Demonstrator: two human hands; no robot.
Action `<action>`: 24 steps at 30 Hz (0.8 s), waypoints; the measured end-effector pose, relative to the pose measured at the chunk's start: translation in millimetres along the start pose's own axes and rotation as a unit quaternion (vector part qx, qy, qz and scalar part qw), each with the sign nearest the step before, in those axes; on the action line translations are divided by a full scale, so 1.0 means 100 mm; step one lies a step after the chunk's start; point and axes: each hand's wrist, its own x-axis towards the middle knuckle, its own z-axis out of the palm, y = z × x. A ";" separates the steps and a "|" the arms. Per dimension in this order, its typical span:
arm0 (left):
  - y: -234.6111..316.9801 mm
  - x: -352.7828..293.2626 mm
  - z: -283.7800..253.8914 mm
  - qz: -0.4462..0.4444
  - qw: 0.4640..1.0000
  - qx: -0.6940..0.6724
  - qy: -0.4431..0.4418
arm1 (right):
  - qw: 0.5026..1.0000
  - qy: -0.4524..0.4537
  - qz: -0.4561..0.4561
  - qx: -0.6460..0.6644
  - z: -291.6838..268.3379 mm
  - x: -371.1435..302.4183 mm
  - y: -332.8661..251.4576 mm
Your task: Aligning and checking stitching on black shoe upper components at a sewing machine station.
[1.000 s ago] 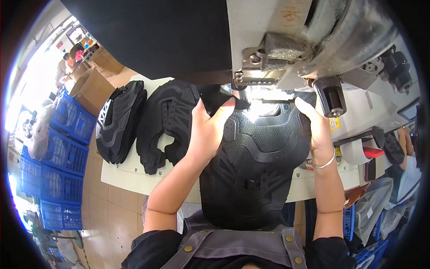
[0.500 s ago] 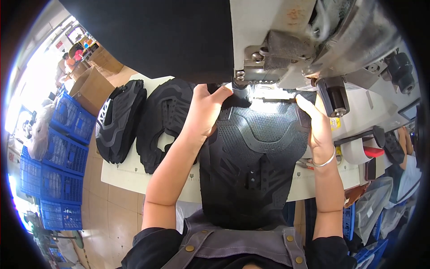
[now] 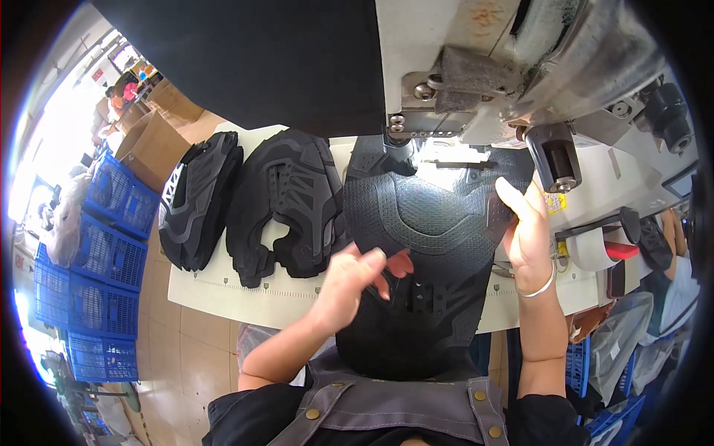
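A large black textured padded panel (image 3: 431, 223) lies on the white work table (image 3: 223, 286) under the head of a sewing machine (image 3: 483, 82), its lower end hanging over the table's near edge toward me. My right hand (image 3: 524, 230) grips the panel's right edge, fingers on top. My left hand (image 3: 357, 279) hovers over the panel's lower left part with fingers loosely curled, holding nothing that I can see.
Two stacks of black padded pieces (image 3: 286, 204) (image 3: 199, 197) lie on the table to the left. Blue plastic crates (image 3: 97, 245) and cardboard boxes (image 3: 152, 145) stand on the floor at far left. A roll of white tape (image 3: 591, 249) sits at the right.
My left hand has pulled back from the panel's upper left corner by the needle down to its lower left. The panel has shifted slightly; my right hand stays on its right edge.
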 end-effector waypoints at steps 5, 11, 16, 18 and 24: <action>-0.11 -0.12 0.19 -0.028 0.998 -0.046 -0.031 | 1.000 0.006 0.002 -0.009 0.05 -0.25 0.07; -0.17 0.03 0.35 -0.046 0.995 -0.057 0.063 | 0.998 0.026 -0.010 -0.064 0.15 -0.51 0.16; -0.02 0.28 0.48 -0.002 0.968 -0.217 0.130 | 0.995 0.001 0.087 -0.052 0.19 -0.72 -0.01; -0.01 0.32 0.45 0.083 0.967 -0.201 0.130 | 0.905 -0.262 0.271 -0.198 0.12 -0.80 -0.26; 0.00 0.33 0.43 0.064 0.960 -0.242 0.126 | 0.840 -0.008 -0.229 -0.492 -0.01 -0.28 -0.25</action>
